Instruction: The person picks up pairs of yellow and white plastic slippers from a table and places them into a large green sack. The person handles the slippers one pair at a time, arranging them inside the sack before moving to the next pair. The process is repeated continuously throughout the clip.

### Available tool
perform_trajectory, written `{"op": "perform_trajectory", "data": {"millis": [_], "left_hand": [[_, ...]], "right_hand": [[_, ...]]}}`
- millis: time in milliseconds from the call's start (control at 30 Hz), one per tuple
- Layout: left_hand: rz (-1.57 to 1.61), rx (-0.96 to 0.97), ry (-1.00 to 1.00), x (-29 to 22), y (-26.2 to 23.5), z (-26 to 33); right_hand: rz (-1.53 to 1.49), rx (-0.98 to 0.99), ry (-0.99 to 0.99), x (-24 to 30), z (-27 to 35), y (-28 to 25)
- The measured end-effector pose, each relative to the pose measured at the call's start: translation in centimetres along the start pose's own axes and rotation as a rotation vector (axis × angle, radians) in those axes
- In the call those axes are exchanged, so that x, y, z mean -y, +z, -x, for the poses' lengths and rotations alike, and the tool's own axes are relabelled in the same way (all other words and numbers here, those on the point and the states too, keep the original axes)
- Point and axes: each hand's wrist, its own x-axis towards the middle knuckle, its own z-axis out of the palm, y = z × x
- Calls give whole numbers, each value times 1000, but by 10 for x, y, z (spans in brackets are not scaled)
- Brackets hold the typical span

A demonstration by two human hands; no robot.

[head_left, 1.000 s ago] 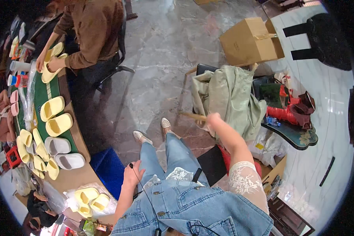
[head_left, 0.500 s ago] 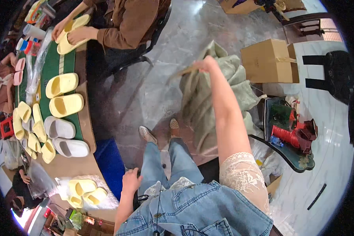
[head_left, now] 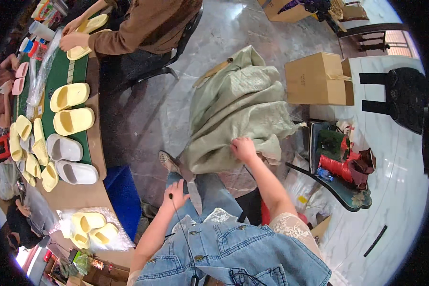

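1. A grey-green cloth (head_left: 245, 107) lies bunched in deep folds directly before me, its near edge beside my shoe (head_left: 168, 161).
2. My right hand (head_left: 244, 148) rests on the cloth's near side, fingers curled; whether they pinch the fabric, I cannot tell from above.
3. A tan stick (head_left: 213, 72) slants along the cloth's far left edge, apart from both my hands.
4. My left hand (head_left: 177, 193), fingers loosely spread, hovers over the left leg of my jeans (head_left: 217, 190).
5. Beyond the cloth, to the right, a cardboard box (head_left: 310, 78) stands on the floor; nearer me, a red bundle (head_left: 336, 166) sits among other goods.
6. At left, a curved table (head_left: 93, 195) bears yellow slides (head_left: 74, 120) and a pair of grey slides (head_left: 77, 172), with more yellow footwear on clear plastic (head_left: 124, 243).
7. At the table's far end, a co-worker in a brown top (head_left: 143, 35) has both hands on yellow footwear.
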Motion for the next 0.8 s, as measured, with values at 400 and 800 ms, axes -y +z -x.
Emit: {"op": "perform_trajectory", "data": {"millis": [400, 800], "left_hand": [[1526, -508, 690, -134, 2, -10], [2324, -615, 10, -91, -105, 110]], "right_hand": [[-776, -360, -790, 172, 143, -194], [-1487, -260, 283, 0, 121, -3]]}}
